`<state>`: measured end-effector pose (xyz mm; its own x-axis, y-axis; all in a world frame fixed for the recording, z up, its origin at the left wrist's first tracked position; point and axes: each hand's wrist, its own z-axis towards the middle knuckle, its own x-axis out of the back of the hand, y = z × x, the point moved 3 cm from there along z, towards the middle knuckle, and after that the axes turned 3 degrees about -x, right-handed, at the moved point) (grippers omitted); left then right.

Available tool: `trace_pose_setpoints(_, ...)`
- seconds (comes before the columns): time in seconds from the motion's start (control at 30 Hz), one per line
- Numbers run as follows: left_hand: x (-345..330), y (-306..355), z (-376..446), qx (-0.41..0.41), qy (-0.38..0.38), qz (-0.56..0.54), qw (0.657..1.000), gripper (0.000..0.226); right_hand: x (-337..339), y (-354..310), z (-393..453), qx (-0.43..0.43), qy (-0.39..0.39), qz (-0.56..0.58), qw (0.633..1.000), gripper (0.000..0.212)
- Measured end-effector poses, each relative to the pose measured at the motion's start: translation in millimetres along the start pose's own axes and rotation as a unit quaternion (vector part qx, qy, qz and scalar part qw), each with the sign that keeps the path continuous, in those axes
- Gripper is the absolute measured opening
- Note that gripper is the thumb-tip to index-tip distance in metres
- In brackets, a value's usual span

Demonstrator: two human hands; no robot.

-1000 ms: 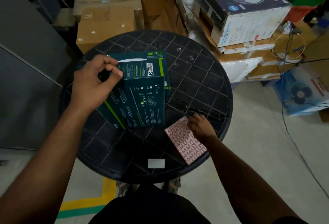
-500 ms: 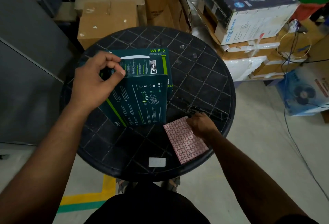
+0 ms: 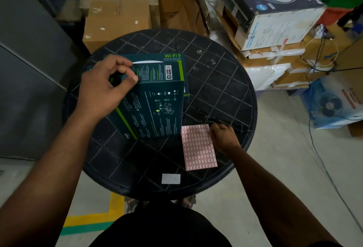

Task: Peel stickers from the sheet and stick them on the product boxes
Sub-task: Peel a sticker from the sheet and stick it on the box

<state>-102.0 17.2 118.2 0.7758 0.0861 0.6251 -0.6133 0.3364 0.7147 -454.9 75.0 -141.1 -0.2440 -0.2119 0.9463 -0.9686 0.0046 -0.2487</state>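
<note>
Two dark green Wi-Fi product boxes lie on the round black table (image 3: 225, 81). The upper box (image 3: 155, 113) rests tilted over the lower box (image 3: 163, 66). My left hand (image 3: 104, 87) grips the upper box at its top left corner, thumb and fingers pinched on the edge. A sticker sheet (image 3: 197, 148) with red-outlined labels lies to the right of the boxes, near the table's front right. My right hand (image 3: 222, 135) rests on the sheet's top right corner, fingertips pinching there; whether a sticker is lifted is hidden.
A small white label (image 3: 170, 178) lies near the table's front edge. Cardboard cartons (image 3: 117, 16) stand behind the table, a fan box (image 3: 275, 5) on stacked cartons at the right. Cables (image 3: 318, 148) trail over the floor at right. A grey cabinet (image 3: 25, 70) stands left.
The sticker sheet has turned from slanted to nearly upright under my right hand. My left hand stays on the upper box.
</note>
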Motion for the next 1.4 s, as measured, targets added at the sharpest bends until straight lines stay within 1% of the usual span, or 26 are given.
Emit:
trace_pose_setpoints(0.07, -0.5, 0.9, 0.6, 0.003, -0.002, -0.001, 1.000, 0.025, -2.2, 6.7, 2.2, -0.062, -0.031, 0.122, 0.990, 0.014)
trace_pose_setpoints(0.1, -0.6, 1.3, 0.6, 0.005, -0.003, -0.001, 1.000, 0.025, -3.4, 9.6, 2.5, -0.091, -0.037, 0.191, 0.977, 0.010)
trace_pose_setpoints(0.17, 0.2, 1.4, 0.3, 0.007, -0.007, -0.003, 1.000, 0.026, -4.6, 13.9, 1.7, -0.143, -0.040, 0.320, 0.936, 0.003)
trace_pose_setpoints(0.23, 1.3, 0.5, -0.1, 0.005, -0.011, -0.005, 1.000, 0.026, -5.3, 17.8, 0.6, -0.185, -0.043, 0.426, 0.884, 0.003)
trace_pose_setpoints(0.27, 1.8, -0.1, 0.1, 0.001, -0.012, -0.006, 1.000, 0.026, -6.0, 19.8, -0.6, -0.201, -0.046, 0.462, 0.862, 0.004)
trace_pose_setpoints(0.3, 2.1, -0.6, 0.2, -0.001, -0.013, -0.007, 1.000, 0.026, -6.2, 21.6, -1.9, -0.210, -0.046, 0.483, 0.849, 0.005)
trace_pose_setpoints(0.43, 3.3, -3.4, 0.3, 0.000, -0.018, -0.016, 1.000, 0.026, -3.4, 26.7, -8.0, -0.220, -0.018, 0.515, 0.828, 0.002)
trace_pose_setpoints(0.63, 4.8, -6.0, 1.9, -0.001, -0.023, -0.016, 1.000, 0.027, 1.0, 25.4, -10.6, -0.248, -0.004, 0.536, 0.807, 0.015)
trace_pose_setpoints(0.77, 5.7, -8.2, 2.0, 0.001, -0.027, -0.018, 0.999, 0.027, -4.0, 25.7, -12.4, -0.279, -0.016, 0.572, 0.771, 0.016)
trace_pose_setpoints(0.87, 5.9, -9.5, 0.9, 0.000, -0.030, -0.021, 0.999, 0.028, -2.1, 17.8, -14.5, -0.289, -0.018, 0.626, 0.724, 0.017)
trace_pose_setpoints(0.97, 6.5, -7.9, -0.9, -0.007, -0.033, -0.024, 0.999, 0.030, 15.0, -4.3, -15.9, -0.258, -0.023, 0.692, 0.674, 0.012)
trace_pose_setpoints(1.07, 9.0, -6.1, -4.5, -0.009, -0.032, -0.035, 0.999, 0.028, 48.2, -37.8, -19.5, -0.179, -0.044, 0.749, 0.636, 0.012)
trace_pose_setpoints(1.1, 10.0, -5.4, -5.9, -0.008, -0.034, -0.038, 0.999, 0.027, 61.7, -50.6, -22.1, -0.148, -0.052, 0.768, 0.621, 0.006)
trace_pose_setpoints(1.13, 11.0, -5.2, -7.1, -0.008, -0.036, -0.040, 0.999, 0.026, 74.8, -62.4, -24.7, -0.117, -0.056, 0.789, 0.601, 0.009)
trace_pose_setpoints(1.2, 12.1, -6.3, -8.9, -0.007, -0.039, -0.040, 0.998, 0.026, 102.0, -85.7, -29.6, -0.058, -0.065, 0.817, 0.570, 0.032)
trace_pose_setpoints(1.23, 12.6, -7.2, -9.2, -0.007, -0.041, -0.040, 0.998, 0.026, 116.5, -98.4, -33.4, -0.032, -0.064, 0.824, 0.562, 0.038)
trace_pose_setpoints(1.3, 13.9, -8.2, -8.8, -0.010, -0.047, -0.041, 0.998, 0.026, 145.0, -124.1, -40.6, 0.015, -0.060, 0.825, 0.562, 0.042)
trace_pose_setpoints(1.4, 18.9, -8.6, -7.3, -0.018, -0.074, -0.032, 0.997, 0.028, 181.4, -163.0, -48.4, 0.062, -0.062, 0.798, 0.596, 0.034)
